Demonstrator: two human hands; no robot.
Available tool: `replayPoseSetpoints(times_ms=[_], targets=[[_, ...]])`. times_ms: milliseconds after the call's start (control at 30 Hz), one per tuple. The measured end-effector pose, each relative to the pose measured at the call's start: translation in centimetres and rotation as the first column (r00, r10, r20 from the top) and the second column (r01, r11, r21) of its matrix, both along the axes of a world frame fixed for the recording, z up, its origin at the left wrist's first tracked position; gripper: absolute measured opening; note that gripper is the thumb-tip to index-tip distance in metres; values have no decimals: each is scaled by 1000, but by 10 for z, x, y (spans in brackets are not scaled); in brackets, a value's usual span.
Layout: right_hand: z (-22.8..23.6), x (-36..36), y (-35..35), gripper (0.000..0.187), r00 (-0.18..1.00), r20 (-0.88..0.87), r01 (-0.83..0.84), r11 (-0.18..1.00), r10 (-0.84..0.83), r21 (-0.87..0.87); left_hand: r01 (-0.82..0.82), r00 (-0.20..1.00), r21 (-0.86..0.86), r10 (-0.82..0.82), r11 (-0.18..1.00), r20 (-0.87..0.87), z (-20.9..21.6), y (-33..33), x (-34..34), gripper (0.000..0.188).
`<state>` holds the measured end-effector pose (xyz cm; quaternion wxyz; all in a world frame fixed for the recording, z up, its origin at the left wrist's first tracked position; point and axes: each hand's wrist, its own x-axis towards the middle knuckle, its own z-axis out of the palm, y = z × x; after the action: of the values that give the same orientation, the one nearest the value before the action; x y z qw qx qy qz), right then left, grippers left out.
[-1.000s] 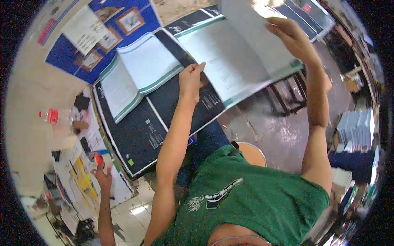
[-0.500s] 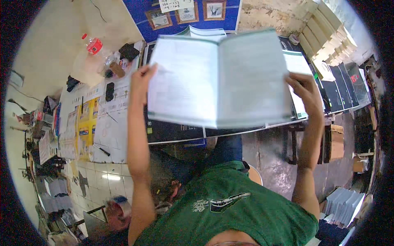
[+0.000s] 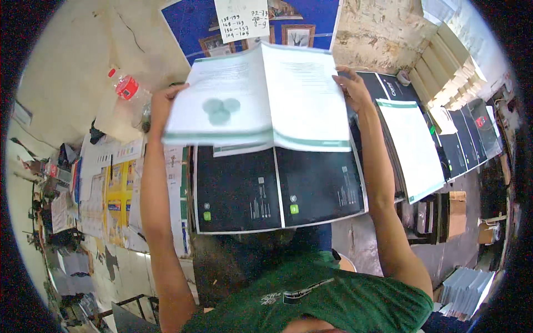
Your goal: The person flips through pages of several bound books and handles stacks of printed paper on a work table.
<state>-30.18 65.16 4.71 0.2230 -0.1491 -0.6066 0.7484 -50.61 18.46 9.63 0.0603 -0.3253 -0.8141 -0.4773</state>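
Note:
A wide printed sheet [image 3: 311, 100] with two pages, green bands along its edges and green circles on the left page hangs between my hands, creased along its middle. My left hand [image 3: 166, 101] pinches its left edge, and my right hand [image 3: 351, 89] grips the upper right edge. Below it shows the lower edge of another white, green-banded sheet [image 3: 244, 149]. That one lies over large black printed sheets [image 3: 239, 191] on the table. To the right of my right forearm rests a stack of similar white sheets [image 3: 413, 147].
At the left, a plastic bottle with a red label [image 3: 126, 87] stands near printed yellow and white papers [image 3: 117, 186]. A tall pile of cream paper blocks [image 3: 447, 69] rises at the back right. Behind the table stands a blue board [image 3: 189, 28] with framed pictures.
The held sheet has moved left, and its left page now shows green circles. My right hand has moved left, away from the white stack. The view has shifted, uncovering more black sheets.

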Motion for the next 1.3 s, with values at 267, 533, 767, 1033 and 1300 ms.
replayPoseSetpoints(times_ms=[267,533,767,1033,1300], targets=[[-98,-96,56,39,984,-17,175,978,-175,109,-87,972,-90,65,992,-226,-80,42,-52,29],[-151,-153,38,48,895,279,260,916,-347,304,-387,919,-191,360,902,-162,-107,36,-65,32],[-169,-162,67,41,907,215,265,887,-363,380,-172,982,-51,167,984,-90,-87,101,14,31],[-173,-162,63,41,878,202,279,806,-435,522,-6,968,-226,-52,974,-247,-149,181,76,38],[-127,-136,49,45,809,49,385,591,-586,709,-54,920,-391,-106,919,-377,-153,190,85,42]])
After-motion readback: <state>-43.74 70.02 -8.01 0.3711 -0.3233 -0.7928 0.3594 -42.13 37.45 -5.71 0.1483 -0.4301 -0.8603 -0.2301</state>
